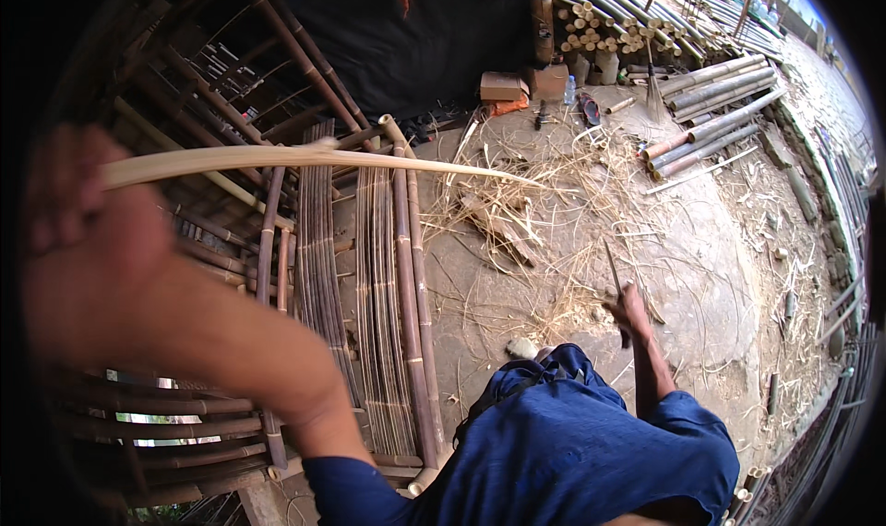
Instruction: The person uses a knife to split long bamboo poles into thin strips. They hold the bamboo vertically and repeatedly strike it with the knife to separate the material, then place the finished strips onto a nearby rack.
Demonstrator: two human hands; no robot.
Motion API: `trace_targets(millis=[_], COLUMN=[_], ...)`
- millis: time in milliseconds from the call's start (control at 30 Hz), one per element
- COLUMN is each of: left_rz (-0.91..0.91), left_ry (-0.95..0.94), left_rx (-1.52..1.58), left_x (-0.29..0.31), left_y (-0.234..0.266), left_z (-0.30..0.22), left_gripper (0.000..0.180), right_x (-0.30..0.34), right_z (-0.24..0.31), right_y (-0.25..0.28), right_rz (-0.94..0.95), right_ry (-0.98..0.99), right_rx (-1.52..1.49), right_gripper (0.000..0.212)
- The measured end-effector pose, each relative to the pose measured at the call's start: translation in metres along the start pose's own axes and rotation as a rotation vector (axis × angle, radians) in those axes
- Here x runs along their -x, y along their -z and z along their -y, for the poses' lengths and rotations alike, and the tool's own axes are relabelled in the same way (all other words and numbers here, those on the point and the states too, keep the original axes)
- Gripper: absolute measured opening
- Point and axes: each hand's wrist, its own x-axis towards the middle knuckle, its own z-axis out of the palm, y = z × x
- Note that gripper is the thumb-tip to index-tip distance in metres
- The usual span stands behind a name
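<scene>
Raised at the far left, my left hand (88,198) is closed around one end of a pale split bamboo strip (305,157). The strip reaches right across the view in front of the bamboo furniture and tapers to a thin tip. Motion blurs this hand somewhat. Lower right of the middle, my right hand (631,310) grips a knife (613,263) by its handle, the narrow blade pointing away from me. Blade and strip are apart. Beneath them, pale shavings (554,295) lie scattered over the concrete floor.
A dark bamboo bench frame (403,249) with slatted panels stands at left. Bamboo poles (711,88) lie stacked at the far right, by a broom (653,97). Farther back are a cardboard box (501,87), a plastic bottle (569,89) and a pile of cut poles (591,32).
</scene>
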Motion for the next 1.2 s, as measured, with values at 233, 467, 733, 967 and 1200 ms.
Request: trace_targets(millis=[233,467,733,967,1200], left_rz=[-0.257,-0.352,-0.284,-0.267,-0.272], left_ry=[-0.198,-0.177,0.059,-0.293,-0.333], left_rx=[-0.032,-0.145,-0.185,-0.289,-0.305], left_x=[0.272,0.283,0.328,0.226,0.198], left_y=[-0.048,-0.117,-0.192,-0.259,-0.3], left_z=[0.084,0.188,0.255,0.3,0.34], left_gripper=[0.08,0.072,0.064,0.032,0.033], right_x=[0.189,0.143,0.063,0.008,-0.026], right_z=[-0.074,-0.058,-0.018,0.095,0.125], right_y=[-0.137,-0.074,-0.005,0.139,0.195], right_rz=[0.086,0.143,0.211,0.079,-0.337], right_ry=[-0.527,-0.34,0.194,0.566,0.893], right_rx=[-0.582,-0.61,-0.513,-0.442,-0.645], right_gripper=[0.069,0.067,0.052,0.04,0.03])
